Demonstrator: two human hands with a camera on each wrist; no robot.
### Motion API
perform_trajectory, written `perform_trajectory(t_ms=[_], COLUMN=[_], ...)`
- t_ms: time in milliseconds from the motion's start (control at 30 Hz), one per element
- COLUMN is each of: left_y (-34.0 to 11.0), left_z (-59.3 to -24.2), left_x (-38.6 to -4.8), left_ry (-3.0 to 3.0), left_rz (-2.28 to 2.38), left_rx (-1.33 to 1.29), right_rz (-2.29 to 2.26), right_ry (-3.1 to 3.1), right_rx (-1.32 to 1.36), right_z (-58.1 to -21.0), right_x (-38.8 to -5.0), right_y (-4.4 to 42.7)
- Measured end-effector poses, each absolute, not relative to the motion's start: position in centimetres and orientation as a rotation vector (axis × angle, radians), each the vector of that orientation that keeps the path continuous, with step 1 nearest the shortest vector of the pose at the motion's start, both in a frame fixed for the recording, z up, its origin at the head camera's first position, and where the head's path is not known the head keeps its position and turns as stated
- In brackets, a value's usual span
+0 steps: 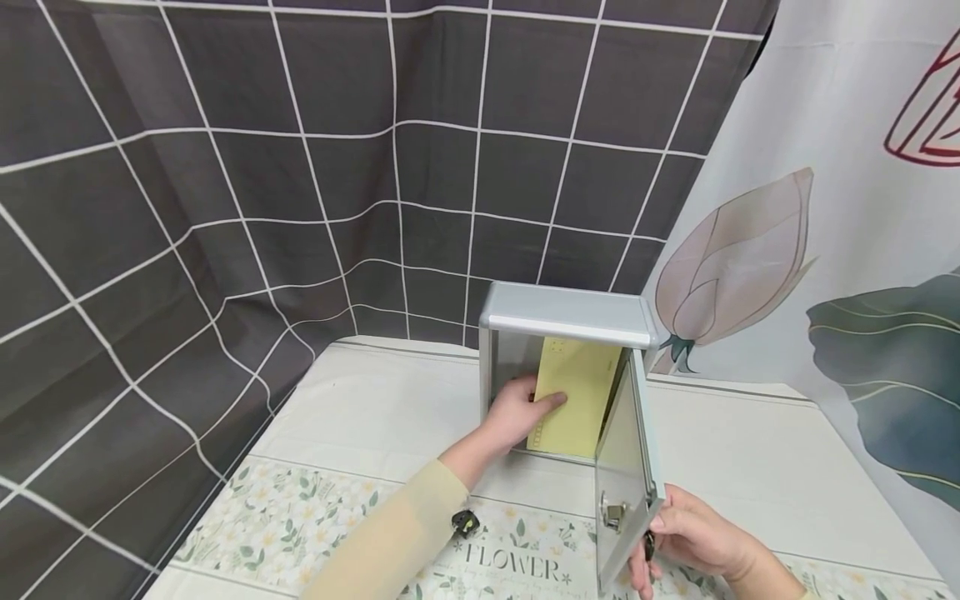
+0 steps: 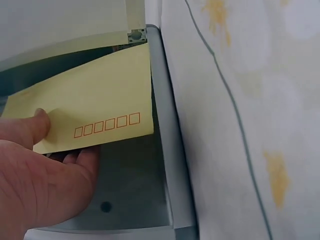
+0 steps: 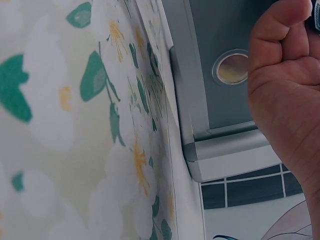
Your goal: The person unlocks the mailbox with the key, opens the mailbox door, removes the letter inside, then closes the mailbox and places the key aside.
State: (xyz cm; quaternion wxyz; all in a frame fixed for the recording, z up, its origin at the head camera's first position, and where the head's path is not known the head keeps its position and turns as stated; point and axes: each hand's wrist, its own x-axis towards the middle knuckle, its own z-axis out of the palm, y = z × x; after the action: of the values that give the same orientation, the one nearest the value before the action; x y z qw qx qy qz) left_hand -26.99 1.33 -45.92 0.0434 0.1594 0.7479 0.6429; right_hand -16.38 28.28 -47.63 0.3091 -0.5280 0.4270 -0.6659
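Note:
A grey metal box [image 1: 570, 307] stands upright with its door [image 1: 626, 467] swung out toward the front. Inside it is a yellow envelope [image 1: 581, 392], upright and slightly tilted; the left wrist view shows a row of small red squares on the envelope [image 2: 100, 100]. My left hand [image 1: 517, 412] reaches into the box and pinches the envelope's left edge, thumb in front and fingers behind. At the door's free edge, my right hand [image 1: 693, 533] holds something small and dark by the lock [image 1: 613, 512]. The right wrist view shows my right hand [image 3: 290, 85] against the door's outer face.
A floral cloth [image 1: 300, 517] with printed lettering covers the table's front part. A dark curtain with white grid lines [image 1: 435, 167] hangs behind and to the left. A white curtain with plant prints [image 1: 847, 208] hangs at the right. A small dark object [image 1: 465, 522] is at my left sleeve.

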Motion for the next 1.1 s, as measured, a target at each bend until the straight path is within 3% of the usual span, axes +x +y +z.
perform_trajectory(t_ms=[1100], left_y=[-6.7], left_z=[-45.8], left_x=[-22.8], left_ry=[2.253], left_rz=[1.852], left_rx=[0.585], right_rz=[-1.760], right_ry=[1.129], right_rx=[-1.398], right_z=[-47.4], right_x=[-16.3], right_y=[28.2])
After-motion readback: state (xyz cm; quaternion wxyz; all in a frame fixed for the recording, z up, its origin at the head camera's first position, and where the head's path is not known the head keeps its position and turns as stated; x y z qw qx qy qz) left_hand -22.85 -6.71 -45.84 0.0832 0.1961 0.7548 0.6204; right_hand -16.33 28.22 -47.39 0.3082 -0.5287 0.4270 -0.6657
